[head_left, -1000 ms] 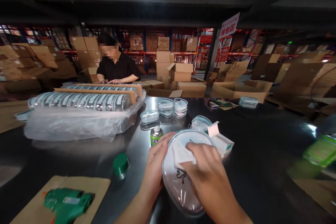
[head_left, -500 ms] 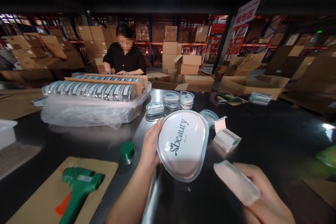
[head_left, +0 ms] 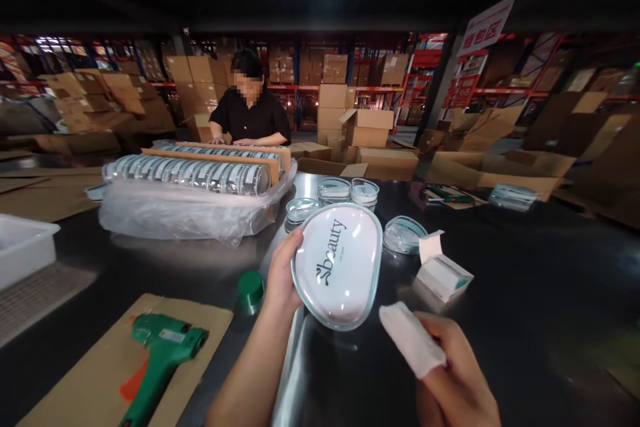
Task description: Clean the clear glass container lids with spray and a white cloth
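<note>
My left hand (head_left: 283, 275) grips the left edge of a rounded clear case (head_left: 340, 273) with a pale teal rim and "beauty" lettering on its face. The case is held up, tilted toward me, above the dark table. A folded white cloth or wipe (head_left: 411, 339) is pinched in my right hand (head_left: 453, 363), apart from the case at its lower right. Just beyond stands an opened small white box (head_left: 444, 275) with its flap up. More teal-rimmed cases (head_left: 404, 235) lie behind the held one, some of them stacked.
Left on the table (head_left: 200, 267), a green glue gun (head_left: 167, 340) lies on cardboard (head_left: 200, 310). Near it are a green round cap or jar (head_left: 251, 291) and a white bin (head_left: 25, 247). A plastic-wrapped tray of cases (head_left: 195, 203) stands farther back, before a co-worker (head_left: 250, 113).
My right hand has brought the white cloth leftward, nearer the case. The case has shifted slightly left and up. The camera view has turned a little left.
</note>
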`<action>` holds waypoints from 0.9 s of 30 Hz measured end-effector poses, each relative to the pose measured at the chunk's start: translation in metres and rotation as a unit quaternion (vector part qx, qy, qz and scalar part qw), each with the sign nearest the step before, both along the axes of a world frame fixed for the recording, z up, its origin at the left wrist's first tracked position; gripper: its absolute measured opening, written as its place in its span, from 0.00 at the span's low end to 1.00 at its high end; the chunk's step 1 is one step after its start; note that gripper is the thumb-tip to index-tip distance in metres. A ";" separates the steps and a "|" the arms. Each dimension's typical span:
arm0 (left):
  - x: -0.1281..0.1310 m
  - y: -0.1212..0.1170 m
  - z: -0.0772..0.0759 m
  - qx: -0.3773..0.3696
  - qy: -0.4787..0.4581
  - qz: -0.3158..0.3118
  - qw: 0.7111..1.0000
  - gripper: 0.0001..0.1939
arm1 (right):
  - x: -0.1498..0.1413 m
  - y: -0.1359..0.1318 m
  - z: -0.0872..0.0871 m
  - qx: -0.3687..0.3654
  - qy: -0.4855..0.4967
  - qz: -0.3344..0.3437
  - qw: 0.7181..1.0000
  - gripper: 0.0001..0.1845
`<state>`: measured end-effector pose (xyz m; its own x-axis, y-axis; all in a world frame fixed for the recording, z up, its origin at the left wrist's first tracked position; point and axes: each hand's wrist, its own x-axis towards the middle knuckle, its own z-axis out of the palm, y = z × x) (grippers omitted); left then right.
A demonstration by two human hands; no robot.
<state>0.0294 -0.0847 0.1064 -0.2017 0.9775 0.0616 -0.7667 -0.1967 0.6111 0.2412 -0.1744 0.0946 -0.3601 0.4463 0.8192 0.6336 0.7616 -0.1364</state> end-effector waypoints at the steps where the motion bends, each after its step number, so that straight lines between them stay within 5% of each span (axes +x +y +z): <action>1: 0.000 0.000 0.000 0.002 0.005 -0.003 1.000 0.20 | -0.002 0.000 0.001 -0.003 0.004 0.002 1.000 0.15; 6: 0.002 -0.005 0.003 0.030 0.034 0.011 0.999 0.20 | -0.010 0.004 0.002 0.015 -0.025 0.000 1.000 0.15; 14: -0.001 -0.012 0.007 0.049 0.084 0.039 0.994 0.16 | -0.006 0.011 0.003 0.165 -0.140 -0.042 0.975 0.13; 22: 0.005 -0.011 0.006 0.067 0.101 -0.021 0.992 0.19 | 0.006 0.042 0.039 0.130 -0.115 -0.142 0.975 0.13; 27: 0.005 -0.005 0.001 0.064 0.097 -0.009 0.993 0.18 | -0.002 0.029 0.016 0.112 -0.083 -0.110 0.984 0.13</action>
<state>0.0346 -0.0898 0.1078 -0.1574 0.9624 0.2213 -0.6407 -0.2700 0.7187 0.2390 -0.1450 0.1108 -0.4124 0.3439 0.8436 0.7856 0.6030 0.1383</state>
